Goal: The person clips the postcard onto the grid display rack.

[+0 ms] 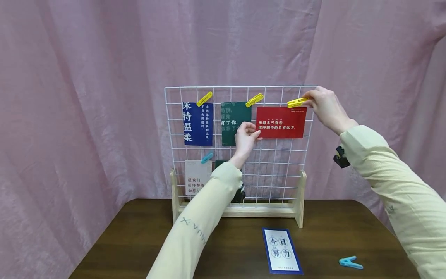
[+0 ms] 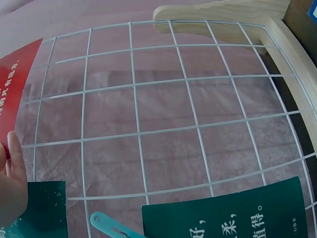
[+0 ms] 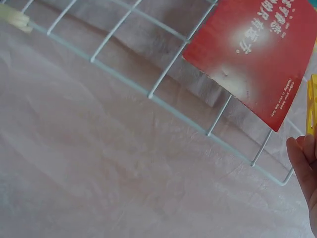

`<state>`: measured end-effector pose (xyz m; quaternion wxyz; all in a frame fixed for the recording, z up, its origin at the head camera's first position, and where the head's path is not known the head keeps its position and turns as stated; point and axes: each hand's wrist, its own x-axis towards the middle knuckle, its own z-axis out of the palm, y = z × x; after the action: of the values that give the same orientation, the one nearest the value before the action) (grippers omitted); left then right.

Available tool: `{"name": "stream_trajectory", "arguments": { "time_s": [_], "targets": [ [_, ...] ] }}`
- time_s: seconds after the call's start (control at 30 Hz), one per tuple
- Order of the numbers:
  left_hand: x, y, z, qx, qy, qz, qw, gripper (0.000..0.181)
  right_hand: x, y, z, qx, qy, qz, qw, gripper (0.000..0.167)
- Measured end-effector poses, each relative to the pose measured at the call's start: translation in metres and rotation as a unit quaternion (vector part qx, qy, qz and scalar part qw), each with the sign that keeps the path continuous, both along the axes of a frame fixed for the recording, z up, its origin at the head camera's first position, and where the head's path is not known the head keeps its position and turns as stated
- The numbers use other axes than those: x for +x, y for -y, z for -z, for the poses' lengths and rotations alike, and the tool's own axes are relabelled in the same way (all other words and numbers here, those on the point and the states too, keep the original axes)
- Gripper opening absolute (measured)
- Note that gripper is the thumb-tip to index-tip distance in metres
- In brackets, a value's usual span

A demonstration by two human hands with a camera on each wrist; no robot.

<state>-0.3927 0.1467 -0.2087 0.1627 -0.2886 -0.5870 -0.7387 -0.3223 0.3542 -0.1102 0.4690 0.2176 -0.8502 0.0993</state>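
A red card with white lettering lies against a white wire grid, level and near its top. My left hand pinches the card's left edge between thumb and fingers. At the card's upper right, my right hand pinches a yellow clothespin; in the right wrist view this clothespin is cut off by the frame edge. I cannot tell whether its jaws bite the card. Left of the red card hangs a dark green card, partly behind my left hand, under another yellow clothespin.
A blue card hangs at the grid's left. Below it is a pale card with a blue clothespin. Wooden feet hold the grid. On the brown table lie a blue-bordered card and a light blue clothespin.
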Motion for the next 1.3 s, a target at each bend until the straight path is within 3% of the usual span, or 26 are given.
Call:
{"name": "stream_trajectory", "arguments": {
  "time_s": [0.23,0.47,0.57,0.9,1.3],
  "targets": [
    [0.016,0.000,-0.008,0.009,-0.005,-0.008,0.9999,0.021,-0.007,0.005,-0.004,0.037,0.002,0.011,0.9992,0.010],
    [-0.004,-0.008,-0.003,0.021,-0.008,-0.011,0.9997,0.018,-0.007,0.004,-0.009,0.056,0.010,0.035,0.9977,0.012],
    [-0.008,-0.009,-0.002,0.025,-0.008,-0.025,0.9994,0.016,-0.009,0.005,-0.011,0.065,0.016,0.036,0.9971,0.011],
    [-0.009,-0.012,-0.003,0.008,-0.010,-0.089,0.9960,0.017,-0.010,0.011,-0.023,0.106,0.019,0.057,0.9925,0.009],
    [-0.011,-0.017,-0.004,-0.001,-0.013,-0.113,0.9936,0.016,-0.018,0.016,-0.026,0.122,0.048,0.066,0.9892,0.011]
  ]
}}
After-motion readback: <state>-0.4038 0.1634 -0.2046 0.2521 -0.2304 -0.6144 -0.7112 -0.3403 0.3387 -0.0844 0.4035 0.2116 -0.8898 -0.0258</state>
